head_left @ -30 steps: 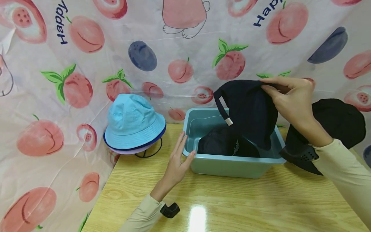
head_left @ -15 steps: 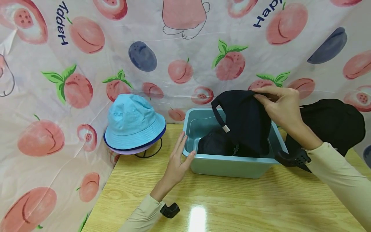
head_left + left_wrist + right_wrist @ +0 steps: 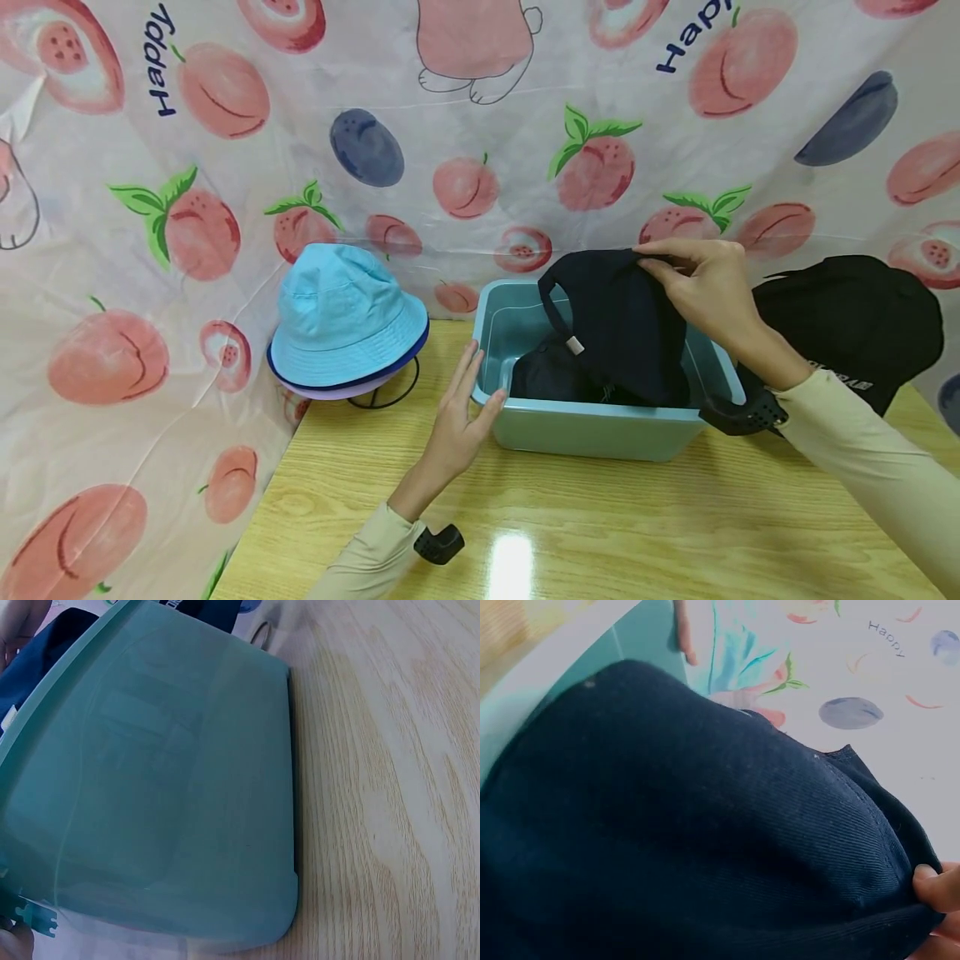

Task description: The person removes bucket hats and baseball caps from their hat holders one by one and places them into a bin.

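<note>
My right hand (image 3: 708, 287) pinches a dark baseball cap (image 3: 622, 325) by its edge, thumb against fingers. The cap hangs down into a blue-green plastic bin (image 3: 585, 433), its strap with a small light clasp facing left. Under it in the bin lies another black cap (image 3: 543, 375), partly covered. With fingers extended, my left hand (image 3: 456, 417) touches the bin's left front corner. In the right wrist view the held cap (image 3: 690, 802) fills most of the picture, thumb and fingertips at its right edge. The bin's side wall (image 3: 172, 787) dominates the left wrist view.
Left of the bin, a light blue bucket hat (image 3: 345, 292) tops navy and lilac brims over a black wire stand (image 3: 397, 396). Black headwear (image 3: 862, 317) stands on the right, partly behind the right forearm. A fruit-print cloth (image 3: 465, 125) hangs behind the wooden table (image 3: 600, 517).
My right hand has moved down and left, lowering the dark cap deeper into the bin over the other cap. The left hand stays at the bin's corner.
</note>
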`<state>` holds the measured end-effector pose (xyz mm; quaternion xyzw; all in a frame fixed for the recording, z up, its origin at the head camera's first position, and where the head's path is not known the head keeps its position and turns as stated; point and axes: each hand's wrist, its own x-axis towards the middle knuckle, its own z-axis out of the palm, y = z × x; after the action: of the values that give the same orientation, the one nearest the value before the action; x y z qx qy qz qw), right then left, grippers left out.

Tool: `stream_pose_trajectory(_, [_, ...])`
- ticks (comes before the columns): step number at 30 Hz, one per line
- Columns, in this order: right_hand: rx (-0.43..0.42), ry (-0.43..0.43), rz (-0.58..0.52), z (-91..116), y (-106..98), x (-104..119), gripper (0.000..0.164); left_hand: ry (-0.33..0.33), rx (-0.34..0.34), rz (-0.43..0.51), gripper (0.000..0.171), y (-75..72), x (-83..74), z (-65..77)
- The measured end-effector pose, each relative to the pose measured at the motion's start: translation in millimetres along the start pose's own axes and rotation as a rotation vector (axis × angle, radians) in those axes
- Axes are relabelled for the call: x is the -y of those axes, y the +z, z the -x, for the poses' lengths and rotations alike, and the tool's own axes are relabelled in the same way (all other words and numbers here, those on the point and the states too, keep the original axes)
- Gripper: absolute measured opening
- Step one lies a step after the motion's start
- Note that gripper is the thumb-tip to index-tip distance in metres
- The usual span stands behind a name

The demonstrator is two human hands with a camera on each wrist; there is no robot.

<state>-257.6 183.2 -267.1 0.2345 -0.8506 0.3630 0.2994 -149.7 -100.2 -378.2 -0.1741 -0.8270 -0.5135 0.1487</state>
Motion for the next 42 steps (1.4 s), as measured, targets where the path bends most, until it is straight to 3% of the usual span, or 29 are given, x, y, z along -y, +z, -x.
stream_pose_trajectory(12, [0.066,-0.005,0.019,-1,8,-7,0.017,0.008,-0.006,-0.003,0.06,1.2,1.1,-2.3])
stream_pose_trajectory(28, [0.104,-0.117,0.052,4,33,-15,0.016,-0.006,0.003,0.003,0.059,1.2,1.1,-1.5])
stream_pose_trajectory(34, [0.157,-0.145,0.052,10,42,-10,0.016,-0.005,0.005,0.007,0.059,0.2,0.9,-0.5])
stream_pose_trajectory(42, [0.287,-0.098,0.094,16,52,-5,0.015,0.001,0.004,0.004,0.059,-1.6,1.3,1.3])
